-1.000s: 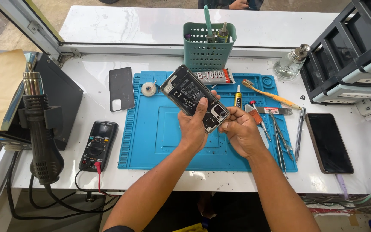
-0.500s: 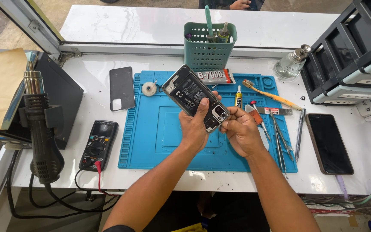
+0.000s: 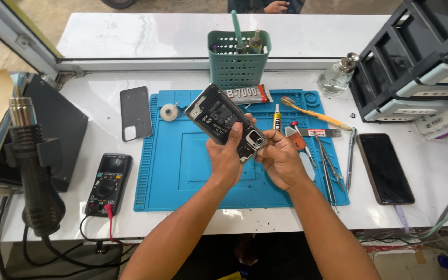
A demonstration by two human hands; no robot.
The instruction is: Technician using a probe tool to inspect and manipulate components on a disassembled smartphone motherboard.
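Our left hand (image 3: 227, 155) and right hand (image 3: 281, 158), fingers clamped on the opened phone (image 3: 225, 120), above our blue mat (image 3: 182, 155).

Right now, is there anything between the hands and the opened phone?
No. Nothing visible stands between them. The left hand already has its grip around the opened phone, holding it up above the blue mat. The right hand touches the phone's lower end by the camera corner. The tools lie off to the side.
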